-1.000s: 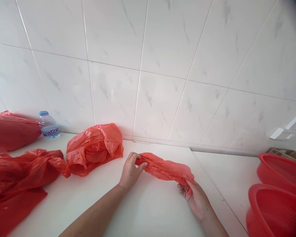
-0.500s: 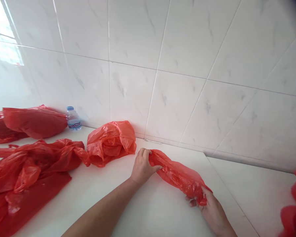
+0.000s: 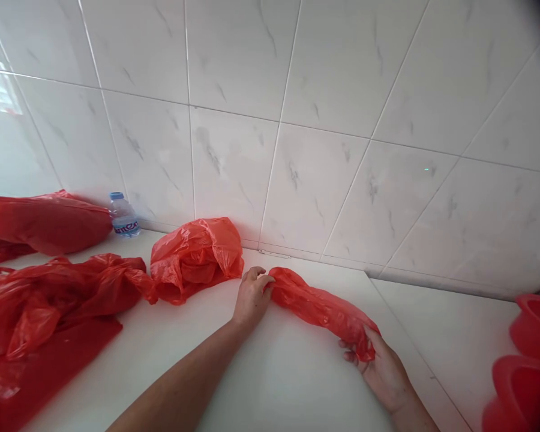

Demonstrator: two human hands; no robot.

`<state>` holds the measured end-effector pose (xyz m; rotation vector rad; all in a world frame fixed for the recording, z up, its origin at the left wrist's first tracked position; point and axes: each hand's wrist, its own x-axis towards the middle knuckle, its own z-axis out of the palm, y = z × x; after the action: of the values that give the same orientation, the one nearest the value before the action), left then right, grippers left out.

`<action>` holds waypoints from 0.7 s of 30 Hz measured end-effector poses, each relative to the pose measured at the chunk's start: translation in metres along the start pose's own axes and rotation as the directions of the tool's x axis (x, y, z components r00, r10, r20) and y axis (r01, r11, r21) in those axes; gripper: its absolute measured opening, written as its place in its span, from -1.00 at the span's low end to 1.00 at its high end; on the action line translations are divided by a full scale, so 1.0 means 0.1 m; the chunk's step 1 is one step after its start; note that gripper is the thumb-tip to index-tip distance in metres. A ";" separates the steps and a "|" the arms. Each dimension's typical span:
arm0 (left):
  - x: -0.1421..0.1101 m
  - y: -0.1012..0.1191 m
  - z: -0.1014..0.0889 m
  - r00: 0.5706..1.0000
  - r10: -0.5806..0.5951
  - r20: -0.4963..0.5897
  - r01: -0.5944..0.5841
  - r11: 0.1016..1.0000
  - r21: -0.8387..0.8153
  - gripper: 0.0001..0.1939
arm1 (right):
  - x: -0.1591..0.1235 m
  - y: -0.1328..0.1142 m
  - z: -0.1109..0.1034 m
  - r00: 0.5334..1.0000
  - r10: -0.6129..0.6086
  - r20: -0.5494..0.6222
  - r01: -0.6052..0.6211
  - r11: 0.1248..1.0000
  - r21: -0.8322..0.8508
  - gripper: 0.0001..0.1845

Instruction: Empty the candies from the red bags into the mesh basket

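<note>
A thin red plastic bag (image 3: 319,309), bunched into a long narrow strip, stretches between my two hands above the white tabletop. My left hand (image 3: 252,297) pinches its far left end between thumb and fingers. At the near right end, my right hand (image 3: 380,363) grips the bag, with the thumb on top and the fingers partly hidden beneath the plastic. A crumpled red plastic bag (image 3: 198,258) sits just left of my left hand, against the wall.
A pile of red plastic bags (image 3: 58,312) covers the left of the table (image 3: 292,384). Behind it lie a stuffed red bag (image 3: 54,225) and a water bottle (image 3: 125,216) by the tiled wall (image 3: 234,162). Red rounded containers (image 3: 522,384) stand at the right edge.
The view has shifted slightly to the right, bringing more of the red containers in. My left hand's thumb has drawn in toward its fingers at the bag's end; my right hand keeps its grip.
</note>
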<state>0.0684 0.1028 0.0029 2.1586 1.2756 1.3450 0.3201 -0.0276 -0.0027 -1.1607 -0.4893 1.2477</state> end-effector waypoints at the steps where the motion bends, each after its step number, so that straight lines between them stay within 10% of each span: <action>1: 0.00 0.01 0.00 1.000 -0.004 -0.001 0.004 1.000 -0.010 -0.76 | 0.00 0.00 0.01 1.000 -0.008 -0.001 0.008 1.000 0.009 -0.68; 6: -0.05 0.07 0.03 0.999 -0.024 0.045 0.028 0.995 -0.095 -0.73 | 0.00 -0.08 -0.01 0.995 -0.068 0.074 0.070 0.997 -0.032 -0.58; 9: -0.07 0.11 0.04 0.997 -0.051 0.063 0.060 0.986 -0.156 -0.73 | -0.01 -0.19 -0.06 0.943 -0.303 -0.141 0.262 0.932 -0.251 -0.50; 12: -0.08 0.13 0.05 0.993 -0.097 0.064 0.109 0.967 -0.229 -0.76 | -0.09 -0.23 -0.04 0.586 -0.744 -0.320 0.373 0.599 -0.709 -0.49; 15: -0.08 0.18 0.06 0.988 -0.137 0.067 0.151 0.936 -0.319 -0.79 | -0.20 -0.12 0.13 0.338 -0.928 0.155 0.534 0.053 -0.844 -0.79; 18: -0.09 0.27 0.06 0.984 -0.156 0.086 0.177 0.887 -0.426 -0.74 | -0.25 0.12 0.36 0.346 -0.762 0.547 0.693 -0.186 -0.697 -0.87; 21: -0.12 0.41 0.05 0.973 -0.174 0.150 0.228 0.809 -0.541 -0.71 | -0.18 0.30 0.45 0.432 -0.689 0.581 0.670 -0.185 -0.719 -0.71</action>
<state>0.0921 0.0706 0.0196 1.6108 0.8939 1.3043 0.2637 -0.0291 -0.0061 -1.4225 -1.7703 -0.2812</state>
